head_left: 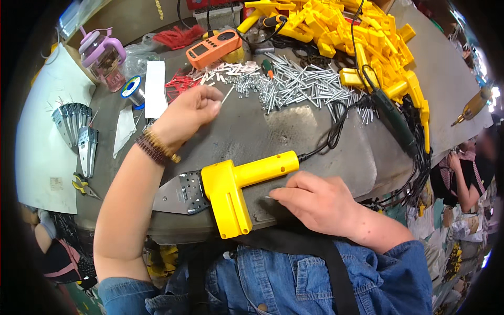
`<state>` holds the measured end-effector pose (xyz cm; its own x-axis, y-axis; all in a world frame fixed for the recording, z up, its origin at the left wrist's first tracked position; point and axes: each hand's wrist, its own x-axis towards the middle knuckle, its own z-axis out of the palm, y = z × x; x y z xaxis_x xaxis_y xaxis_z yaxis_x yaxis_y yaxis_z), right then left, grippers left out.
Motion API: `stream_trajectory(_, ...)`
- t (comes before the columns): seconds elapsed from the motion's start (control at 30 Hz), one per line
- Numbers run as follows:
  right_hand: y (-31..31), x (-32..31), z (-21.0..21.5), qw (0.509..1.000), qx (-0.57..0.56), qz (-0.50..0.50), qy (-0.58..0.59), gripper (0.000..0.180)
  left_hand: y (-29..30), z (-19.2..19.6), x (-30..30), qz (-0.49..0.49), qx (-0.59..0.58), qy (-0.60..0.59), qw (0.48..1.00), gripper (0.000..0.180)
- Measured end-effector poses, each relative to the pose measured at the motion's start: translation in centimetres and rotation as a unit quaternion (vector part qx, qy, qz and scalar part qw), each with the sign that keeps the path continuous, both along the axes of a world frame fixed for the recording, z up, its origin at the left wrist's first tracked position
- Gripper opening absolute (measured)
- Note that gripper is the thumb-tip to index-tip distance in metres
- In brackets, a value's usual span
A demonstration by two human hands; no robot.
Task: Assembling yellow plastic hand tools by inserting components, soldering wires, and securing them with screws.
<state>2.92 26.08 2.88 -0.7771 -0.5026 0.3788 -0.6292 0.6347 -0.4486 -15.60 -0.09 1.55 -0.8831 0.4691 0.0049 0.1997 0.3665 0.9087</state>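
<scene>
Yellow tool (229, 195) with metal plate (178, 195), lying at the near edge of the desk (242, 131); left hand (190, 113), fingers clamped on a thin pale stick (228, 94) near loose screws (300, 81); right hand (321, 203), fingers pinched on a small thin piece (268, 197)

Table (226, 136): matt grey top, scuffed, w/ a paler, shinier worn patch mid-way. Nr front edge, tool housing (223, 181) = smooth yellow plastic, semi-gloss; its blade (169, 196) = bare metal, satin grey, perforated nr housing. Far edge: heap of yellow parts (336, 26), same smooth plastic look; screws (304, 84) just in front, bright shiny metal. Orange meter (212, 51), also far edge: hard plastic, low sheen. Far L corner: jug (100, 55), see-through body (glass/plastic unclear) w/ purple plastic lid & handle, glossy; bag (139, 58), thin crinkly plastic. Nr L edge: paper strip (155, 89), smooth, matt white.
</scene>
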Motion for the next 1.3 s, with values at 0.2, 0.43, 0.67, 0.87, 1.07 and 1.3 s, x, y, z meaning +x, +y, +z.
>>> stream_trajectory(0.2,-2.9,-2.4,-0.1,0.995,0.061,0.019,0.074,0.023,1.0,1.8,5.9,-0.113,0.004,-0.108,0.988,0.013)
stream_trajectory(0.43,-3.3,-2.6,0.2,0.994,0.074,0.032,0.08,0.017,1.9,2.0,6.6,-0.15,0.015,-0.009,0.989,0.021)
stream_trajectory(0.67,-3.7,-3.5,0.8,0.989,0.082,0.098,0.071,0.019,2.1,0.9,6.7,-0.187,0.019,0.03,0.982,0.033)
stream_trajectory(0.87,-5.2,-3.3,0.0,0.992,0.021,0.109,0.053,0.016,2.2,-0.2,6.8,-0.16,0.008,0.152,0.975,0.029)
stream_trajectory(1.07,-5.0,-3.9,-0.2,0.993,0.006,0.107,0.048,0.019,2.0,-0.2,7.5,-0.134,-0.069,0.27,0.951,0.027)
stream_trajectory(1.3,-1.2,-4.8,1.5,0.996,0.044,0.013,0.073,0.03,1.8,-0.5,7.2,-0.169,-0.054,0.284,0.942,0.024)
